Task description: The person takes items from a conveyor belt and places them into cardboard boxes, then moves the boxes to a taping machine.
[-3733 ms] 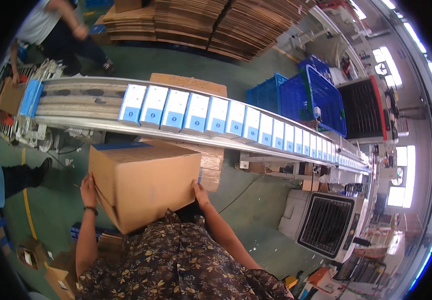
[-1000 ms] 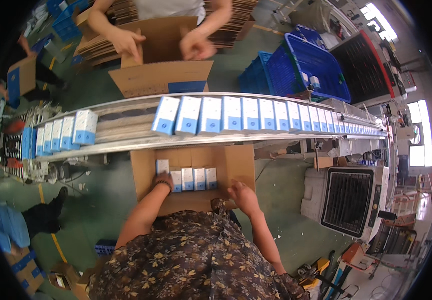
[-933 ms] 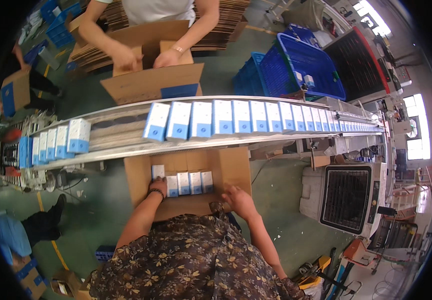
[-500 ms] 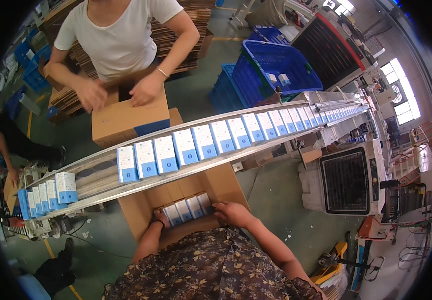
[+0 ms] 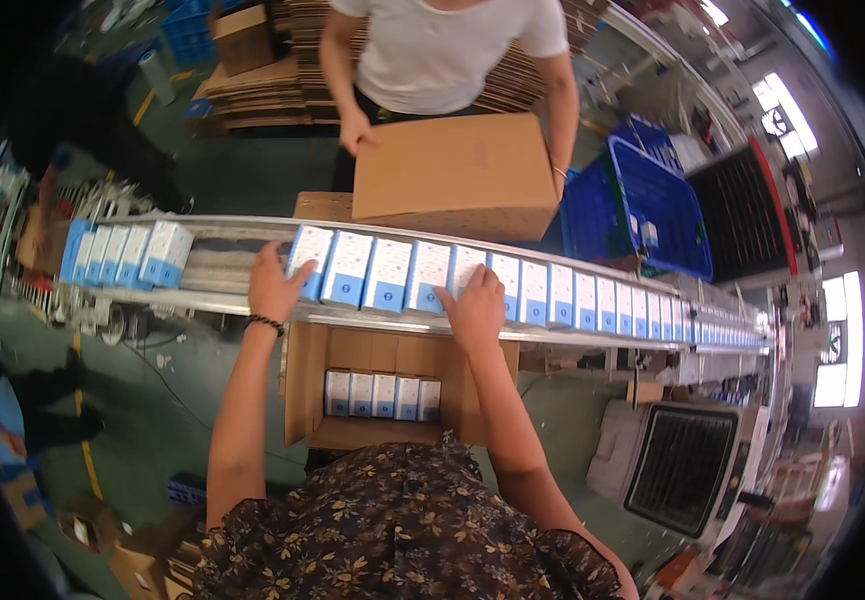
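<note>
Several white-and-blue small boxes point(image 5: 390, 275) stand in a row on the conveyor belt point(image 5: 238, 262). At the row's left end is my left hand point(image 5: 273, 285), its fingers spread and thumb against the first box. My right hand point(image 5: 477, 312) lies over the row farther right, thumb out and fingers stretched along the boxes; its fingertips partly cover one of them. Several boxes lie between my two hands, all still on the belt. Below the belt, close to my body, an open cardboard carton point(image 5: 361, 432) holds a row of several similar boxes point(image 5: 384, 396).
Across the belt, a co-worker holds a closed carton point(image 5: 458, 170). Another group of boxes point(image 5: 123, 255) stands at the belt's left end. A blue crate point(image 5: 658, 215) is behind the belt, with stacked flat cardboard point(image 5: 258, 92) farther back. A grey machine point(image 5: 680, 468) stands right.
Both my hands have left the carton below and moved up to the boxes on the belt. My view has turned. The co-worker's carton now sits farther right and the co-worker's hands are at its sides.
</note>
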Demonstrator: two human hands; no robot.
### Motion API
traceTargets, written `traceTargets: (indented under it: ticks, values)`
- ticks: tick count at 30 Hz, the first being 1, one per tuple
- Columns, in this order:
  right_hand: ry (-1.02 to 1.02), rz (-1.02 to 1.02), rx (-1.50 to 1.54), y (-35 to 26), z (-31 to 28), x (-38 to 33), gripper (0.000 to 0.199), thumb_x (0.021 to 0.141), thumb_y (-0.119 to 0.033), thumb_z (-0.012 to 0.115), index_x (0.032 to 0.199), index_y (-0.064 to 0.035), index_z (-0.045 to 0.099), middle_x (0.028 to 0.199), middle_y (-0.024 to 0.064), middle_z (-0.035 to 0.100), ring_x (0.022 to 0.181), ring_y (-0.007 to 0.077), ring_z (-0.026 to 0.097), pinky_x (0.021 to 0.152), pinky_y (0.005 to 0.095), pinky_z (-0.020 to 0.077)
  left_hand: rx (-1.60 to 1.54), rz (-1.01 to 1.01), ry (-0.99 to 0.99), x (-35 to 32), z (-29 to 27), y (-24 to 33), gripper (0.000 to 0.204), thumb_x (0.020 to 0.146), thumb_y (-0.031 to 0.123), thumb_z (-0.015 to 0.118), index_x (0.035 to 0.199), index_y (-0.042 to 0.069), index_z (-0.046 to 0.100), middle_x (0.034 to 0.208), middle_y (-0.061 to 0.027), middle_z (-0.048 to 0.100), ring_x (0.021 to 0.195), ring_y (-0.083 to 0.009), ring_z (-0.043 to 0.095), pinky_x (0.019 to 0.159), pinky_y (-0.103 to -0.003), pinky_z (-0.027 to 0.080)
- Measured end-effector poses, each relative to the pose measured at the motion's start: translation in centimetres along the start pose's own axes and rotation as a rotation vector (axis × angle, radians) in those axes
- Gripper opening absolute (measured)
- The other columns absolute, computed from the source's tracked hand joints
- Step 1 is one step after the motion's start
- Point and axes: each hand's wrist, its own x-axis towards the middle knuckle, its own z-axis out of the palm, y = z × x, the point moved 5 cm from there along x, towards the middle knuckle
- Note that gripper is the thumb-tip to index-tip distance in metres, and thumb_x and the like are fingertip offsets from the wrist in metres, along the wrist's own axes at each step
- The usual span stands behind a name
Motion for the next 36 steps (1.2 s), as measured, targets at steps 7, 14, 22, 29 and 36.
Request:
traceTargets:
  ticks: [7,14,22,29,36]
  values:
    - [-0.287,0.221,0.241,2.2,3.0,2.4,0.112,0.074,-0.066,0.069,0.134,0.0204,0.031,0.108,0.0316,0.063,0.102,0.0409,0.064,0.084,0.0436,0.0516,0.091,-0.166,-0.294,-0.4,1.6,3.5,0.075,0.070,0.058,0.078,0.109,-0.003,0.058,0.105,-0.0216,0.068,0.100,-0.0354,0.065,0.087,-0.039,0.051]
    - [0.080,0.160,0.592,-0.6,-8.2,-0.7,0.098,0.075,-0.043,0.080,0.139,0.0126,0.031,0.130,0.0326,0.050,0.121,0.0421,0.052,0.100,0.0417,0.0420,-0.402,0.042,0.033,-4.6,-8.3,7.5,0.066,0.069,0.034,0.086,0.114,0.001,0.051,0.103,-0.0195,0.069,0.096,-0.0312,0.068,0.081,-0.038,0.053]
    - [0.268,0.012,0.928,9.8,-6.3,-22.4,0.069,0.091,-0.033,0.063,0.139,0.0090,0.037,0.141,0.0238,0.045,0.129,0.0351,0.047,0.106,0.0465,0.0380,-0.740,0.129,0.075,-21.3,-8.4,8.7,0.050,0.083,0.024,0.072,0.121,-0.004,0.055,0.114,-0.0164,0.060,0.102,-0.0226,0.062,0.085,-0.037,0.053]
    - [-0.507,0.024,-0.073,11.3,2.0,-21.0,0.052,0.087,-0.038,0.064,0.117,0.0046,0.058,0.125,0.0230,0.055,0.117,0.0430,0.050,0.094,0.0460,0.0450,0.608,0.245,-0.320,-22.0,3.2,2.9,0.051,0.079,0.034,0.072,0.115,0.000,0.064,0.134,-0.0135,0.052,0.119,-0.0320,0.047,0.094,-0.043,0.041]
    - [-1.119,-0.183,0.155,11.2,12.0,-23.3,0.024,0.084,-0.024,0.062,0.101,-0.0073,0.060,0.097,0.0148,0.062,0.081,0.0382,0.063,0.075,0.0484,0.0522,0.465,0.287,-1.028,-23.7,11.4,3.6,0.028,0.086,0.019,0.059,0.110,0.006,0.062,0.123,-0.0128,0.055,0.120,-0.0317,0.050,0.089,-0.044,0.050]
